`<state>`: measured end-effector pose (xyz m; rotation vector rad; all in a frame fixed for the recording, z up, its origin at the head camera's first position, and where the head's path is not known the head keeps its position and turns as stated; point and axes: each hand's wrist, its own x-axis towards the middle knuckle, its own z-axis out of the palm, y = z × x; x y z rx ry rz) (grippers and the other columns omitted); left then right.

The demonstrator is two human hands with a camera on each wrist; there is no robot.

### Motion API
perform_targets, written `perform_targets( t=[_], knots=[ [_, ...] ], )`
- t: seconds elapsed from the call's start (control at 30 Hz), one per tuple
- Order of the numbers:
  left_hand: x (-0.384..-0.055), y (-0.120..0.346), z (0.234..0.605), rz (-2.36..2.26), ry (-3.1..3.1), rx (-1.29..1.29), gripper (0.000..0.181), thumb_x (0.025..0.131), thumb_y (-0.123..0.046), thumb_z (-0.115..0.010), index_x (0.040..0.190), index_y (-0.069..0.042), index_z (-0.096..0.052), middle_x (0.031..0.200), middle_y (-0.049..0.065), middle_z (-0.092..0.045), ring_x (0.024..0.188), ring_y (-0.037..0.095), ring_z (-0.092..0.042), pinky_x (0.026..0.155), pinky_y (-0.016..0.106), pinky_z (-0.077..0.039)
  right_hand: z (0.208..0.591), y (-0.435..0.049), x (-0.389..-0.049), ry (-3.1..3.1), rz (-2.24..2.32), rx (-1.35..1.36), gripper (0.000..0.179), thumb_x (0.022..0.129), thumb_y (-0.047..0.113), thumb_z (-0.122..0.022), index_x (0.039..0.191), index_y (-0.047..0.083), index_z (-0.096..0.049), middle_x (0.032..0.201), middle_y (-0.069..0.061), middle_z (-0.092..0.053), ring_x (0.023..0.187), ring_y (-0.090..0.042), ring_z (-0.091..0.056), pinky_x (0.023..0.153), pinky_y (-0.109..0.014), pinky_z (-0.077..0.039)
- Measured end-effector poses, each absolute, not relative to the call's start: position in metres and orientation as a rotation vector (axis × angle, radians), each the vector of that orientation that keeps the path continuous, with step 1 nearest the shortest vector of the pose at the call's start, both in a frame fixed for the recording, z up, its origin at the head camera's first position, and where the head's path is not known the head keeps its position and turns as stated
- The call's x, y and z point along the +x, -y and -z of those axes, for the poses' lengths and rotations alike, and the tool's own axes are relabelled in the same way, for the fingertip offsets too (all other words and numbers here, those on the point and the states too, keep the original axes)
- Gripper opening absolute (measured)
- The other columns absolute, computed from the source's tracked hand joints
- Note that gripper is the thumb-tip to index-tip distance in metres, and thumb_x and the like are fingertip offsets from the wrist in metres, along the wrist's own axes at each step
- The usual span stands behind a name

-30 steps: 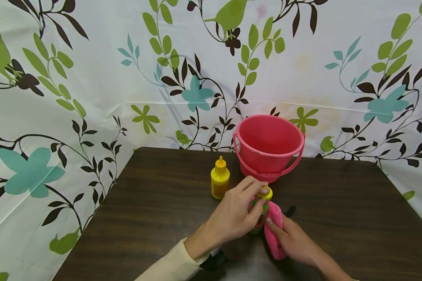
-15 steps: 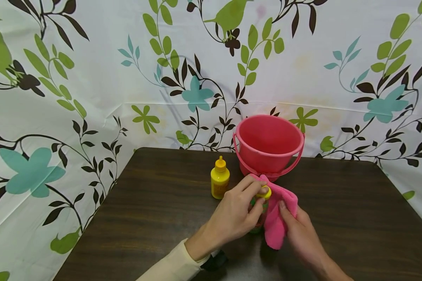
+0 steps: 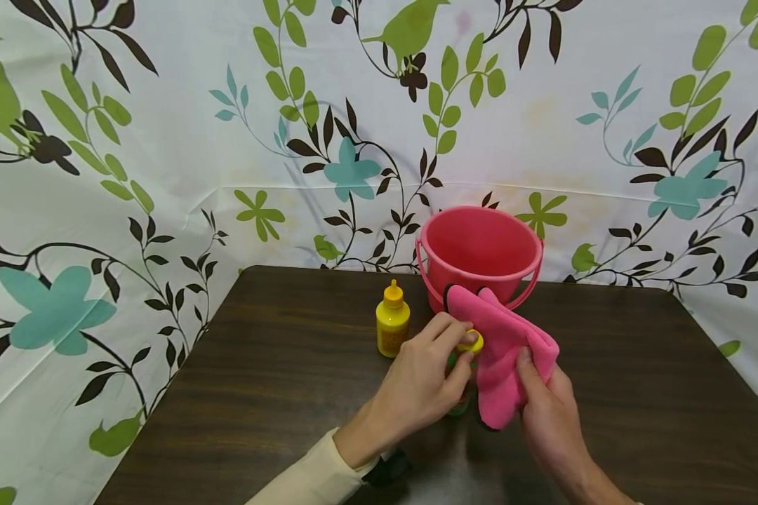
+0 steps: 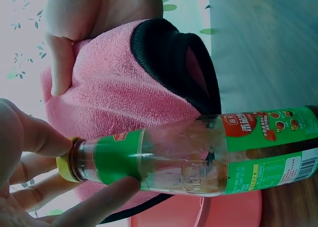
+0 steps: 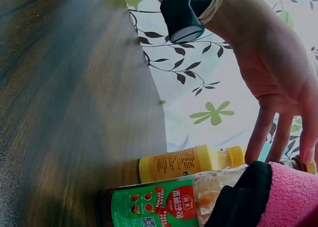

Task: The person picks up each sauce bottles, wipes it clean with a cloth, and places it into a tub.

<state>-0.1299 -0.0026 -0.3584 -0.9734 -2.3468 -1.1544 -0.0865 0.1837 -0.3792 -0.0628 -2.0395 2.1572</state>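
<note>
My left hand pinches the yellow cap of a glass ketchup bottle, which stands upright on the table. A green label wraps the bottle's body, and another green band is at its neck. In my right hand is a folded pink cloth with dark edging, gripped with the thumb on its near face. The cloth sits right beside the bottle on its right and, in the left wrist view, lies behind the glass. From the head view, my left hand hides most of the bottle.
A yellow squeeze bottle with a pointed nozzle stands left of the ketchup bottle. Behind the cloth is a pink bucket, its handle hanging down in front. The dark wooden table ends against a patterned wall sheet.
My right hand has risen and shifted right with the cloth, which has turned from edge-on to showing its broad face. My left hand has stayed at the cap.
</note>
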Motion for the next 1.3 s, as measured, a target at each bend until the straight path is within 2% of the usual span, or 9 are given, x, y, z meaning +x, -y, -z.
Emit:
perform_targets(
  t=[0.2, 0.33, 0.47, 0.57, 0.8, 1.03, 1.17, 1.27, 1.3],
  knots=[
    [-0.128, 0.002, 0.359, 1.139, 2.358, -0.922, 0.020, 0.096, -0.011, -0.072, 0.117, -0.010, -0.071, 0.112, -0.001, -0.067, 0.087, 0.012, -0.070, 0.080, 0.017, -0.059, 0.380, -0.183, -0.086, 2.064, -2.133, -0.035, 0.023, 0.114, 0.025, -0.045, 0.122, 0.009, -0.059, 0.094, -0.001, -0.065, 0.082, -0.015, -0.065, 0.068, -0.027, -0.055],
    [-0.127, 0.002, 0.359, 1.212, 2.357, -0.897, 0.023, 0.096, -0.011, -0.074, 0.119, -0.010, -0.072, 0.116, 0.000, -0.068, 0.098, 0.014, -0.072, 0.089, 0.022, -0.061, 0.380, -0.182, -0.086, 2.133, -2.136, 0.025, 0.030, 0.115, 0.027, -0.042, 0.134, 0.007, -0.053, 0.104, -0.001, -0.064, 0.091, -0.015, -0.065, 0.073, -0.027, -0.057],
    [-0.124, 0.002, 0.359, 1.298, 2.348, -0.897, 0.028, 0.095, -0.010, -0.075, 0.123, -0.010, -0.071, 0.122, 0.001, -0.069, 0.109, 0.012, -0.071, 0.099, 0.024, -0.059, 0.380, -0.181, -0.084, 2.198, -2.140, 0.180, 0.046, 0.116, 0.028, -0.039, 0.159, 0.010, -0.039, 0.148, 0.001, -0.055, 0.124, -0.006, -0.061, 0.094, -0.017, -0.055],
    [-0.121, 0.003, 0.358, 1.318, 2.340, -0.909, 0.034, 0.094, -0.008, -0.073, 0.128, -0.009, -0.070, 0.129, 0.002, -0.070, 0.117, 0.012, -0.069, 0.105, 0.026, -0.057, 0.381, -0.179, -0.085, 2.212, -2.178, 0.310, 0.056, 0.117, 0.029, -0.036, 0.169, 0.018, -0.023, 0.174, 0.004, -0.026, 0.148, 0.003, -0.039, 0.109, -0.011, -0.044],
    [-0.116, 0.007, 0.351, 1.405, 2.446, -0.916, 0.052, 0.094, -0.006, -0.069, 0.145, -0.008, -0.063, 0.153, 0.002, -0.062, 0.142, 0.012, -0.058, 0.119, 0.035, -0.048, 0.385, -0.175, -0.088, 2.235, -2.282, 0.355, 0.061, 0.116, 0.033, -0.037, 0.171, 0.031, -0.012, 0.179, 0.008, -0.008, 0.155, 0.000, -0.021, 0.111, -0.008, -0.039],
    [-0.113, 0.009, 0.348, 1.500, 2.549, -0.932, 0.059, 0.099, -0.008, -0.061, 0.157, -0.009, -0.051, 0.169, 0.002, -0.043, 0.155, 0.011, -0.042, 0.124, 0.039, -0.041, 0.394, -0.173, -0.096, 2.269, -2.305, 0.434, 0.067, 0.116, 0.029, -0.039, 0.171, 0.037, -0.002, 0.179, 0.015, 0.001, 0.163, -0.024, 0.001, 0.113, -0.006, -0.033],
    [-0.111, 0.010, 0.349, 1.545, 2.584, -0.952, 0.061, 0.102, -0.009, -0.057, 0.161, -0.011, -0.043, 0.173, -0.002, -0.033, 0.158, 0.011, -0.035, 0.126, 0.040, -0.036, 0.403, -0.173, -0.098, 2.423, -2.168, 0.420, 0.072, 0.114, 0.031, -0.044, 0.169, 0.043, 0.002, 0.179, 0.012, 0.003, 0.165, -0.030, 0.001, 0.128, -0.030, -0.033],
    [-0.110, 0.012, 0.349, 1.505, 2.603, -0.973, 0.060, 0.104, -0.011, -0.056, 0.162, -0.012, -0.042, 0.173, -0.004, -0.030, 0.158, 0.012, -0.034, 0.127, 0.041, -0.035, 0.413, -0.175, -0.101, 2.518, -2.007, 0.466, 0.080, 0.112, 0.030, -0.050, 0.169, 0.043, 0.005, 0.180, 0.010, 0.001, 0.165, -0.030, -0.004, 0.129, -0.031, -0.029],
    [-0.111, 0.012, 0.348, 1.469, 2.606, -0.982, 0.059, 0.104, -0.012, -0.056, 0.162, -0.012, -0.043, 0.173, -0.004, -0.031, 0.156, 0.013, -0.040, 0.126, 0.041, -0.037, 0.416, -0.176, -0.102, 2.549, -1.934, 0.489, 0.082, 0.112, 0.029, -0.051, 0.169, 0.041, 0.006, 0.180, 0.008, 0.001, 0.165, -0.030, -0.006, 0.126, -0.021, -0.027]
  ],
)
